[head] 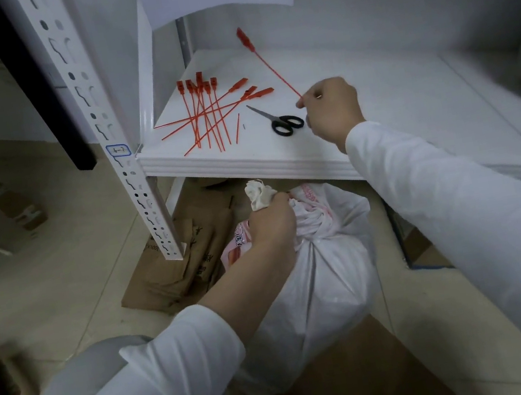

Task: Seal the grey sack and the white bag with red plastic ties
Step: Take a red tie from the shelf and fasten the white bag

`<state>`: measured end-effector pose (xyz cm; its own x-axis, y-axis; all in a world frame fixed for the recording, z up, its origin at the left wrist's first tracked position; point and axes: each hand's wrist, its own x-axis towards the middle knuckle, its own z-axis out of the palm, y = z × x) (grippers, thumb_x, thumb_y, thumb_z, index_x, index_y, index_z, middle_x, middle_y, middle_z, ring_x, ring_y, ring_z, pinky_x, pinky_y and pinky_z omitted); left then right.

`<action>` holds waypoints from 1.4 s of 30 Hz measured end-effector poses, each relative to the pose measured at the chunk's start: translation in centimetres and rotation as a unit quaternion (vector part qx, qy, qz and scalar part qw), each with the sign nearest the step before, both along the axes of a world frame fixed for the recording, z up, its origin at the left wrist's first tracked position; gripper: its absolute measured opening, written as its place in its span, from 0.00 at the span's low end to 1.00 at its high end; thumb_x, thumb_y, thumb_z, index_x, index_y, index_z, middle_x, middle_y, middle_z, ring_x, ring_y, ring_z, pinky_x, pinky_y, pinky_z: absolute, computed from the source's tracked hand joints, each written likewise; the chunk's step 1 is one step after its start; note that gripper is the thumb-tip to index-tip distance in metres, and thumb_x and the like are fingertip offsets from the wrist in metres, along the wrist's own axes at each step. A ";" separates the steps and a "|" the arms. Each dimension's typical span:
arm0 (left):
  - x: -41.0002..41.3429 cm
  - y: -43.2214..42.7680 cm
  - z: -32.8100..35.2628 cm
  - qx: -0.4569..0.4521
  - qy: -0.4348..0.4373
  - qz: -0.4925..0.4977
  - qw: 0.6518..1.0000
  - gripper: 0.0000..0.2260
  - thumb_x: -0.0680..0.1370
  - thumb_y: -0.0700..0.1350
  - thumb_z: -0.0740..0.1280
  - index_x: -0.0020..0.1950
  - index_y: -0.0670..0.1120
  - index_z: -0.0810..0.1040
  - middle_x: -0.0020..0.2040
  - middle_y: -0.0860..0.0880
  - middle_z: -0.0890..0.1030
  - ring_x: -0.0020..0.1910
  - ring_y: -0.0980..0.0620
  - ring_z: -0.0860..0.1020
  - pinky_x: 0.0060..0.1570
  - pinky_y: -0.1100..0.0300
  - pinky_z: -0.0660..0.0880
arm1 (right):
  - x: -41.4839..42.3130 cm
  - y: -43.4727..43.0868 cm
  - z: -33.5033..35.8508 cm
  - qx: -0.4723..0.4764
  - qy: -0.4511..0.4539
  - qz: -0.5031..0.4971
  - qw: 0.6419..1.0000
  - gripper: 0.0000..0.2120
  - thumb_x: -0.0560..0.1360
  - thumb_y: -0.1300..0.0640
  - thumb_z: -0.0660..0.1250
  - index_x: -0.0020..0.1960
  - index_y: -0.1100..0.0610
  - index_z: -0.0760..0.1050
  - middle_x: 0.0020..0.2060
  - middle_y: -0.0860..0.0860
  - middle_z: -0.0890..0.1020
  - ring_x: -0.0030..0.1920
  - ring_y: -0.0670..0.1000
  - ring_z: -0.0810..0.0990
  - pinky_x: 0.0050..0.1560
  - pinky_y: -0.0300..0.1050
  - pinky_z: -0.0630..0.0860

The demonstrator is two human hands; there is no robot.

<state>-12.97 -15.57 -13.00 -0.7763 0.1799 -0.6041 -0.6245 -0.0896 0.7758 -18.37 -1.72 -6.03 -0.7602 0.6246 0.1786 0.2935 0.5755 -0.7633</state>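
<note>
The left grip (272, 221) is squeezing the gathered neck of the white bag (328, 275), probably soft and slippery, on the floor (55, 268). The right grip (331, 104) is pinching the thin, likely bendy tail of a red tie (269, 65) over the shelf (391, 97).

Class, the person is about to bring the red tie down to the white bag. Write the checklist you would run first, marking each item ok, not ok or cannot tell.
1. Neck of the white bag gathered and gripped by the left hand: ok.
2. Red tie pinched at its thin end by the right hand: ok.
3. Held tie apart from the spare ties and scissors on the shelf: ok.
4. Bag material showing above the left hand to wrap around: ok.
5. Tie looped round the neck: not ok, not yet done.
6. Tie's locking head undamaged: cannot tell, too small.
</note>
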 end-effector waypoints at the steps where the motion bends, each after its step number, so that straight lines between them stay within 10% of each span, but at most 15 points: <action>1: 0.4 0.2 0.2 0.004 0.005 -0.003 1.000 0.09 0.77 0.45 0.63 0.55 0.45 0.76 0.43 0.48 0.78 0.39 0.51 0.76 0.31 0.63 0.68 | 1.4 0.1 -0.5 0.003 0.005 0.014 1.000 0.13 0.79 0.63 0.58 0.48 0.62 0.81 0.40 0.52 0.80 0.43 0.54 0.80 0.50 0.46 0.79; 6: 2.7 1.2 1.4 -0.021 0.028 -0.019 0.999 0.07 0.77 0.47 0.63 0.53 0.46 0.75 0.45 0.48 0.78 0.41 0.49 0.77 0.36 0.62 0.70 | 8.7 0.8 -1.6 0.010 0.001 0.039 0.999 0.12 0.77 0.65 0.58 0.40 0.55 0.77 0.30 0.51 0.79 0.27 0.44 0.74 0.39 0.39 0.72; 14: 8.2 2.0 3.2 -0.019 0.086 -0.081 0.993 0.07 0.79 0.44 0.63 0.41 0.47 0.70 0.34 0.48 0.71 0.27 0.53 0.68 0.16 0.73 0.60 | 21.4 3.0 -3.0 0.052 -0.029 0.026 0.998 0.08 0.77 0.55 0.65 0.41 0.54 0.79 0.36 0.47 0.80 0.40 0.48 0.76 0.40 0.42 0.68; 26: 14.1 3.8 1.4 -0.140 0.260 -0.123 0.948 0.07 0.76 0.52 0.64 0.47 0.50 0.76 0.48 0.47 0.80 0.51 0.45 0.79 0.56 0.50 0.75 | 30.2 6.8 -5.7 0.054 -0.082 0.077 0.992 0.10 0.77 0.62 0.65 0.51 0.51 0.84 0.39 0.53 0.84 0.38 0.50 0.80 0.42 0.45 0.76; 33: 15.5 4.4 -0.9 -0.170 0.412 -0.177 0.878 0.15 0.78 0.51 0.64 0.34 0.45 0.73 0.31 0.49 0.75 0.32 0.52 0.73 0.34 0.54 0.69 | 30.7 7.3 -6.4 0.091 -0.177 0.131 0.971 0.13 0.76 0.61 0.65 0.41 0.44 0.78 0.33 0.41 0.80 0.37 0.43 0.77 0.44 0.44 0.74; 42: 16.0 5.4 -1.7 -0.141 0.453 -0.219 0.853 0.17 0.78 0.51 0.65 0.30 0.52 0.68 0.28 0.54 0.72 0.30 0.54 0.71 0.33 0.59 0.65 | 29.9 6.0 -6.6 0.162 -0.211 0.182 0.947 0.09 0.76 0.61 0.66 0.51 0.50 0.82 0.42 0.43 0.81 0.41 0.44 0.75 0.42 0.40 0.69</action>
